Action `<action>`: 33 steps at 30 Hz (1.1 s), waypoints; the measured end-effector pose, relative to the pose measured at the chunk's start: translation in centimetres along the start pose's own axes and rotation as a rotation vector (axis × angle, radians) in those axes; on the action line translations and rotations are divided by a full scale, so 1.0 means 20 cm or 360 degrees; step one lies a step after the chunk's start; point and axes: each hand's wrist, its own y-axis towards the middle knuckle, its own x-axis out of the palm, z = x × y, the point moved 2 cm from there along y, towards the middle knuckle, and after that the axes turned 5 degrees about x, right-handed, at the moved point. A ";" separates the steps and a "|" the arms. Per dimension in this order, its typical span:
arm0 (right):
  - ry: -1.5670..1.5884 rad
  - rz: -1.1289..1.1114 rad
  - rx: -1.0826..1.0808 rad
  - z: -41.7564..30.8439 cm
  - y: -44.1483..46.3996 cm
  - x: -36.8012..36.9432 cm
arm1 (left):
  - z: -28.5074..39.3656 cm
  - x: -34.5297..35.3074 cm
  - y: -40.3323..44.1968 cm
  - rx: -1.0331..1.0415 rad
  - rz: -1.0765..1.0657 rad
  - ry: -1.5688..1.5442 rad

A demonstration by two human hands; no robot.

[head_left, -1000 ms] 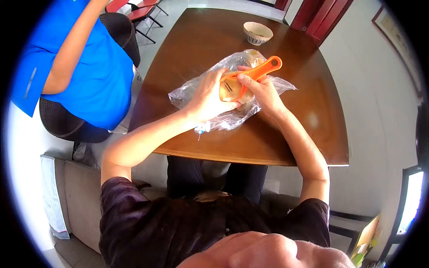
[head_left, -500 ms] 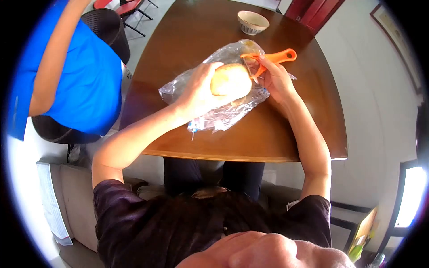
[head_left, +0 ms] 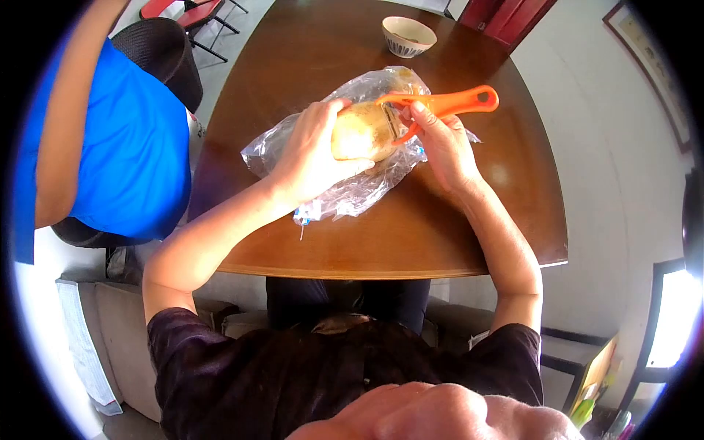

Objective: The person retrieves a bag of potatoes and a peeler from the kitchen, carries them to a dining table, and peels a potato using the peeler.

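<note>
My left hand (head_left: 315,150) is wrapped round a large, pale yellow-brown vegetable that looks like a potato (head_left: 361,136), holding it above the table. Sunlight washes out part of its surface. In my right hand (head_left: 440,143) is an orange peeler (head_left: 462,101), its handle pointing right and its blade against the potato's right end. Beneath both hands a crumpled clear plastic bag (head_left: 345,196) is spread on the brown wooden table (head_left: 293,249). Something brownish shows under the plastic near its far end; I cannot make out what it is.
A patterned white bowl (head_left: 408,38) stands toward the table's far end. To the left, a person in a blue shirt (head_left: 136,147) sits on a dark woven chair (head_left: 165,59). Red folding chairs (head_left: 198,15) are farther back. The table's near edge lies before my lap.
The peeler has turned, so its blade now lies against the potato's right end and its handle points more level to the right. Both hands have shifted slightly left in view.
</note>
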 end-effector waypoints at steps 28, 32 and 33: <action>0.0084 0.0267 -0.0023 0.03 0.07 -0.09 | -0.01 0.04 -0.05 0.0064 0.0079 -0.0025; -0.0114 0.0243 -0.0033 0.03 0.07 -0.11 | -0.02 0.02 -0.06 -0.0078 -0.0071 -0.0068; -0.0109 0.0221 0.0038 0.04 0.07 -0.11 | -0.01 0.00 -0.05 -0.0103 -0.0125 -0.0093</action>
